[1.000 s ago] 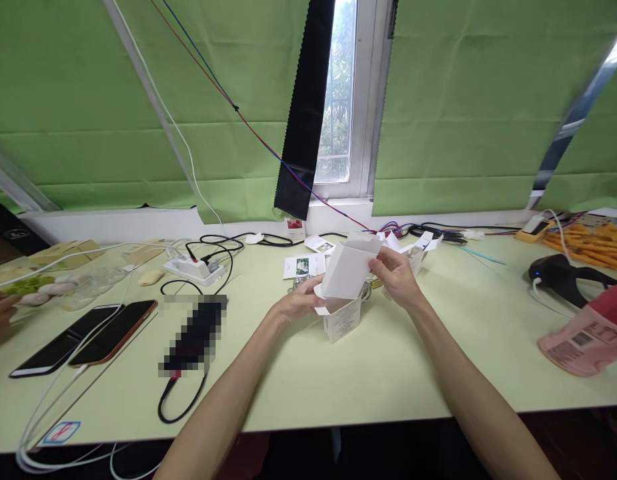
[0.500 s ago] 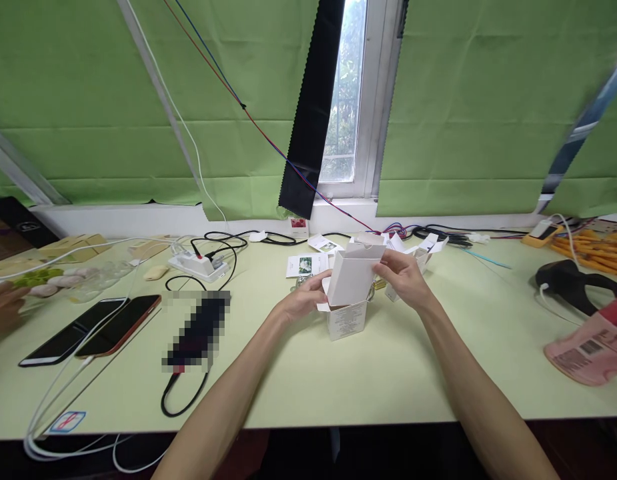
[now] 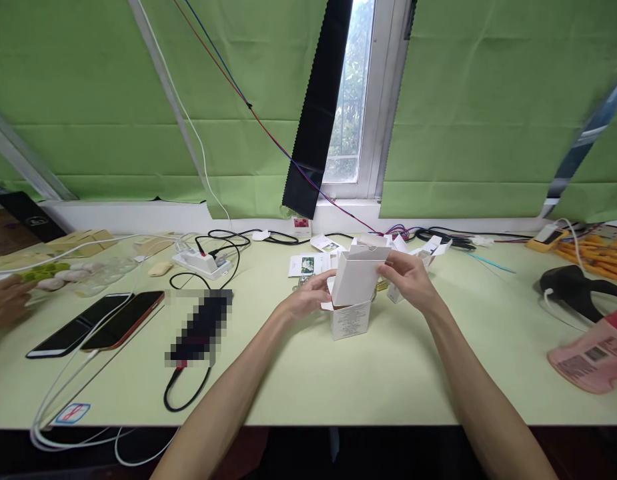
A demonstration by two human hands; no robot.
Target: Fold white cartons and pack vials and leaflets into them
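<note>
A small white carton (image 3: 350, 321) with printed text on its near side stands on the table in front of me. Its tall white upper panel (image 3: 356, 280) is raised, with a folded flap along the top edge. My right hand (image 3: 405, 279) pinches the right edge of that panel between thumb and fingers. On the other side, my left hand (image 3: 309, 295) is closed around the carton's left edge, near a small side flap; some of its fingers are hidden behind the cardboard. The inside of the carton does not show.
Printed cards (image 3: 308, 265) and more white boxes (image 3: 431, 248) lie behind the carton. To the left are phones (image 3: 123, 321), cables and a power strip (image 3: 203, 263). Another person's hand (image 3: 11, 300) is at far left. A pink package (image 3: 591, 357) stands at right.
The whole view has shifted slightly, moving the scene a little to the right. Both hands keep their hold on the carton and its panel, with hardly any movement.
</note>
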